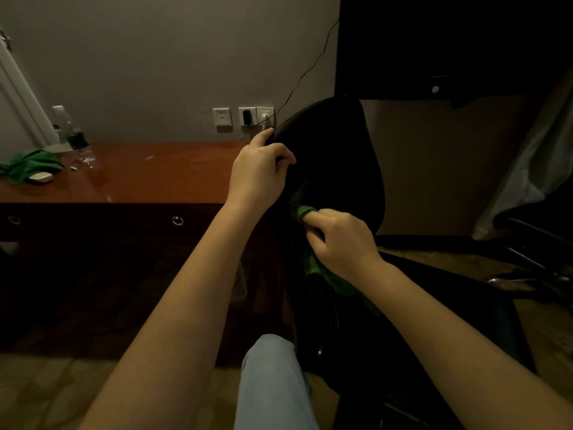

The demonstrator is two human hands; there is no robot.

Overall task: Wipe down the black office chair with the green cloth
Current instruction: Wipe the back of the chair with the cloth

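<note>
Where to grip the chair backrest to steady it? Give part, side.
Probably the backrest at its rounded upper-left edge, from the desk side, where the left hand holds it: fingers can wrap the rim, leaving the face for the green cloth.

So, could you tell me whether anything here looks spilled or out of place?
Yes: the wooden desk shows glossy, wet-looking patches near its left end, beside a crumpled green fabric left there. It could be spilled liquid; I cannot tell. The black chair and the green cloth in the right hand look fine.
</note>
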